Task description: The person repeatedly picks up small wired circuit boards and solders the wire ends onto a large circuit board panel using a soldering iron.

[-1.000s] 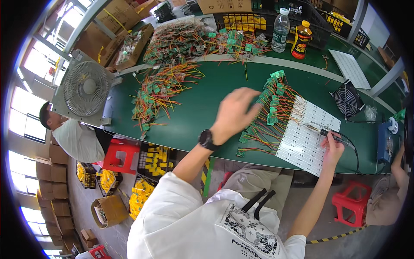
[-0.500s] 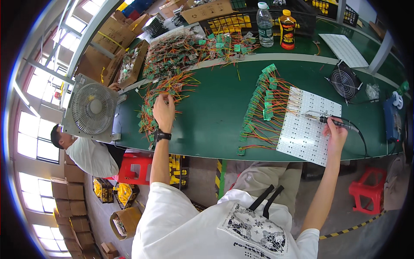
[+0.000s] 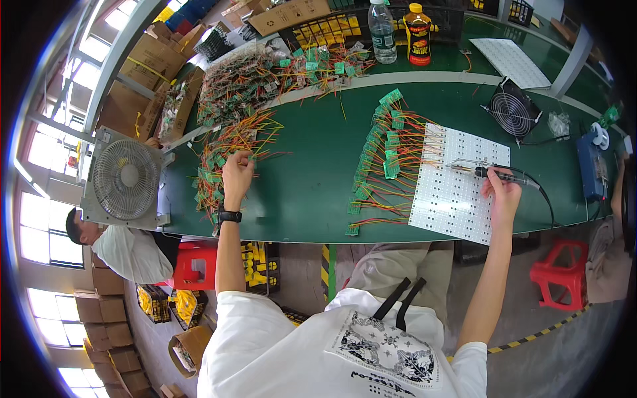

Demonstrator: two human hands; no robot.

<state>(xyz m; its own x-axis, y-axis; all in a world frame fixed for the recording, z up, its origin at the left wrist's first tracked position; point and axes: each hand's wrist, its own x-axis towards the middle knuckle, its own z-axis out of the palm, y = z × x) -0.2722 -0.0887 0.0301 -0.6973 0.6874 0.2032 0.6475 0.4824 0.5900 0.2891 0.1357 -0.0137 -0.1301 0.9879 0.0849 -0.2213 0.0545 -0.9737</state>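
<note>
My right hand [image 3: 503, 194] grips the black handle of a soldering iron [image 3: 509, 176]. Its thin metal tip points left over a white perforated panel [image 3: 451, 205]. Along the panel's left side, green circuit boards [image 3: 371, 159] lie in a slanting row, their red and yellow wires reaching onto the panel. Farther left, my left hand [image 3: 237, 178] has its fingers pinched at the right edge of a heap of wired boards [image 3: 212, 162]. Thin wires show by the fingertips, but what they hold is partly hidden.
A large pile of wired boards [image 3: 235, 83] lies behind the heap. A clear bottle [image 3: 382, 36] and a yellow-capped bottle [image 3: 418, 36] stand at the back. A black fan [image 3: 514, 113] and blue soldering station [image 3: 589, 166] are right; a grey fan [image 3: 126, 174] and a seated person [image 3: 133, 252] left.
The whole view has shifted, so the bench appears farther left. My left hand has drawn back slightly from the heap, fingers now pinched. My right hand keeps the soldering iron over the panel.
</note>
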